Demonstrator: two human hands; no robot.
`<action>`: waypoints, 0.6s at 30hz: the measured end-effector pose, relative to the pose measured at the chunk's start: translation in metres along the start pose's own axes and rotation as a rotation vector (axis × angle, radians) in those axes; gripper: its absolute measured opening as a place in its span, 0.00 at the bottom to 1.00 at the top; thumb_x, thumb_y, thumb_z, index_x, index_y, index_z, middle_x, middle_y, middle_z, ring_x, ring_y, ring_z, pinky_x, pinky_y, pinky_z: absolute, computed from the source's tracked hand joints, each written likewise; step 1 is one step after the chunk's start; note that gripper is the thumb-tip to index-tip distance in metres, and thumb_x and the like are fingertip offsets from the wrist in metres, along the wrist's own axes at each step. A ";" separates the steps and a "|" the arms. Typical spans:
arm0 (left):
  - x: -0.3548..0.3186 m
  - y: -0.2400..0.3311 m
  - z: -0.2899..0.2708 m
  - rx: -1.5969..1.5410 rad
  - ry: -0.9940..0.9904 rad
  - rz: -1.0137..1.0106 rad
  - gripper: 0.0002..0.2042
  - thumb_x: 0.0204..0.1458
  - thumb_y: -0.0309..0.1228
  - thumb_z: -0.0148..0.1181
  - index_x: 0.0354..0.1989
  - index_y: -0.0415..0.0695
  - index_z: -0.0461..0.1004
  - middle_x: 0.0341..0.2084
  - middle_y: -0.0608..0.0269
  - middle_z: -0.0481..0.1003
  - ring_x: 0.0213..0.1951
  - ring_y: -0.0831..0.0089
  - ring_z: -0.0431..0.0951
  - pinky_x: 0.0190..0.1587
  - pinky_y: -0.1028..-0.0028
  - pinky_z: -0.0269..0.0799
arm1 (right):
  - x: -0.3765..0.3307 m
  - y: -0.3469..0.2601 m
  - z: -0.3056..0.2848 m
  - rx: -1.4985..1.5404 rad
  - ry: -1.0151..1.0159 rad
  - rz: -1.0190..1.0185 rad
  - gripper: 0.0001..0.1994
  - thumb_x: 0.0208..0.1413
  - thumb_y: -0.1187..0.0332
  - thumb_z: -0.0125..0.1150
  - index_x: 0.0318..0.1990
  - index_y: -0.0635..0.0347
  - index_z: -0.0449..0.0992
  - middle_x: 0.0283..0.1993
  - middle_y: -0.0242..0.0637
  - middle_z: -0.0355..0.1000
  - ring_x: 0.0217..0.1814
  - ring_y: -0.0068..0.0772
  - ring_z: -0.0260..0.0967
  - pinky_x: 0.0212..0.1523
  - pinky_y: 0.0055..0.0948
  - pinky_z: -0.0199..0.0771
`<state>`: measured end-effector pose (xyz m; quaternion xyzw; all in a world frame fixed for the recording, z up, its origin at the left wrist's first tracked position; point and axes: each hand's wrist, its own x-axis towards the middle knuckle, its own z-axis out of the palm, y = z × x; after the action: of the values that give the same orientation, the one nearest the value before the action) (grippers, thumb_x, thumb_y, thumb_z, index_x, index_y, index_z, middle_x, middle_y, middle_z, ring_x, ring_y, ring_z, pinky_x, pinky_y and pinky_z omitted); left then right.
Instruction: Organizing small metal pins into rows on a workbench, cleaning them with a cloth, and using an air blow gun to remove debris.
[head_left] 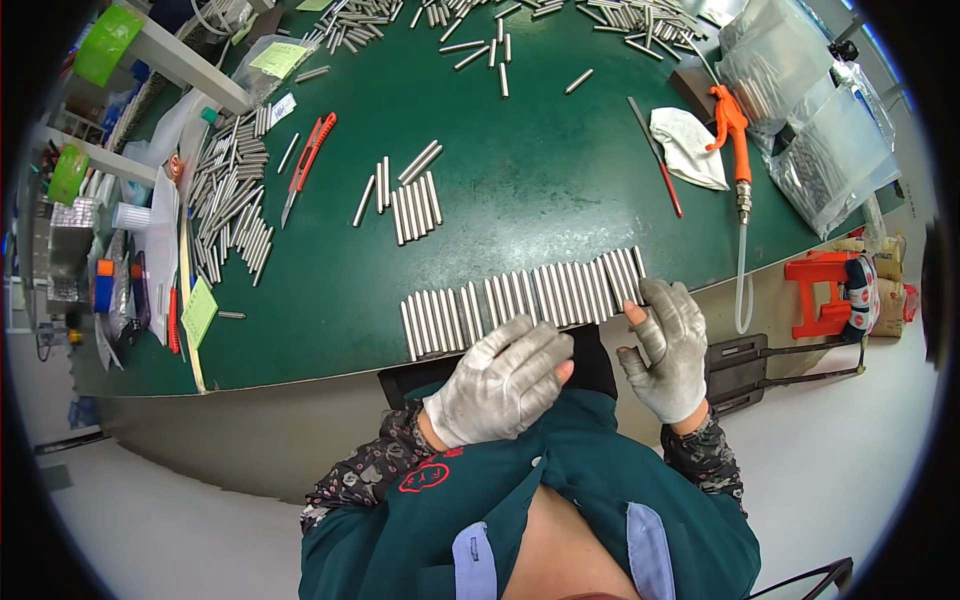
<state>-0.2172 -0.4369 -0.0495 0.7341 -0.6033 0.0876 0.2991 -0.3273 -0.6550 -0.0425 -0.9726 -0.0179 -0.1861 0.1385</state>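
A long row of polished metal pins (520, 303) lies side by side along the near edge of the green table. My left hand (503, 382), in a grey-white glove with a bare thumb tip, rests at the near side of the row. Its fingers are loosely bent and no held thing shows; the palm is hidden. At the row's right end is my right hand (668, 350), gloved too, thumb and fingers apart, with a bare fingertip against the last pins. Farther back lies a smaller group of pins (415, 208), some set apart at its left.
Pins are heaped at the left (235, 190) and along the far side. A red utility knife (310, 155) lies near the left heap. To the right are a thin red-handled tool (660, 160), a white cloth (690, 150), an orange air gun (733, 125) and plastic bags (835, 160).
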 end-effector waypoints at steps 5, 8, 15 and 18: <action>-0.015 -0.002 -0.004 0.055 0.198 0.084 0.06 0.47 0.24 0.61 0.33 0.42 0.72 0.34 0.61 0.78 0.39 0.64 0.78 0.46 0.61 0.74 | 0.000 0.000 0.001 -0.010 0.001 -0.001 0.29 0.46 0.63 0.62 0.59 0.47 0.66 0.57 0.44 0.65 0.59 0.49 0.64 0.62 0.51 0.59; -0.024 -0.004 -0.012 0.180 0.229 -0.027 0.04 0.47 0.26 0.60 0.30 0.41 0.73 0.37 0.59 0.77 0.41 0.64 0.77 0.50 0.59 0.71 | 0.000 0.000 0.001 -0.026 0.005 0.006 0.29 0.46 0.64 0.62 0.59 0.46 0.66 0.57 0.44 0.65 0.59 0.49 0.64 0.61 0.51 0.59; -0.027 -0.005 -0.007 0.114 0.076 -0.055 0.10 0.53 0.35 0.55 0.39 0.42 0.72 0.39 0.56 0.76 0.45 0.59 0.76 0.51 0.56 0.69 | 0.000 -0.002 0.001 -0.042 0.002 0.003 0.29 0.47 0.64 0.63 0.60 0.46 0.65 0.57 0.44 0.65 0.59 0.49 0.63 0.61 0.50 0.59; -0.029 -0.005 -0.009 0.047 0.099 0.001 0.11 0.51 0.34 0.55 0.39 0.41 0.73 0.40 0.55 0.75 0.46 0.58 0.76 0.52 0.57 0.69 | 0.000 -0.002 0.001 -0.033 -0.010 0.007 0.30 0.47 0.64 0.63 0.61 0.46 0.65 0.57 0.44 0.65 0.59 0.50 0.63 0.61 0.50 0.59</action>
<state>-0.2176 -0.4071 -0.0580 0.7353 -0.5861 0.1380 0.3111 -0.3277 -0.6525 -0.0425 -0.9757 -0.0119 -0.1810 0.1232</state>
